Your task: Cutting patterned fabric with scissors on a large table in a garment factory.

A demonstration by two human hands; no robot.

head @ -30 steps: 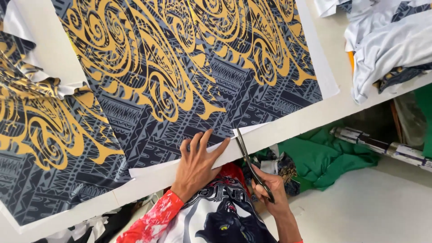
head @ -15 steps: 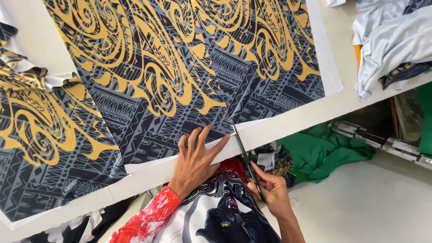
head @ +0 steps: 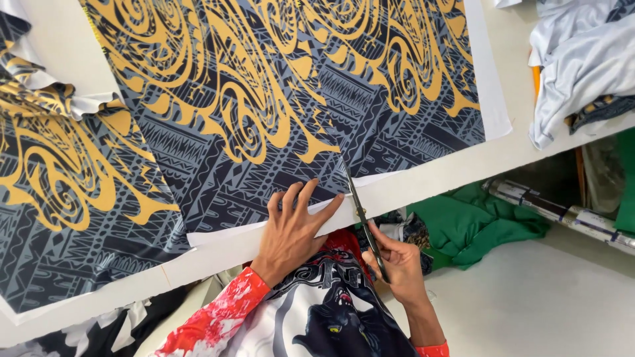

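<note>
— Where the dark printed fabric (head: 278, 125) with gold swirls lies flat on the white cutting table (head: 450, 175), what cuts it?
— Scissors (head: 360, 215), blades at its near white edge, clasped in the right hand (head: 397, 264).
— And the left hand (head: 291, 228)?
— Fingers spread, pressing the fabric's border, grasping nothing. Green cloth (head: 476, 221) lies below the table.

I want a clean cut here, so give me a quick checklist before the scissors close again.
1. Left hand flat on the printed fabric, pinning it: ok.
2. Left fingers clear of the blades: not ok, very close.
3. Scissors at the fabric's white edge: ok.
4. Right hand gripping the handles: ok.
5. Fabric smooth along the cut: ok.
6. Blade sharpness: cannot tell.
</note>
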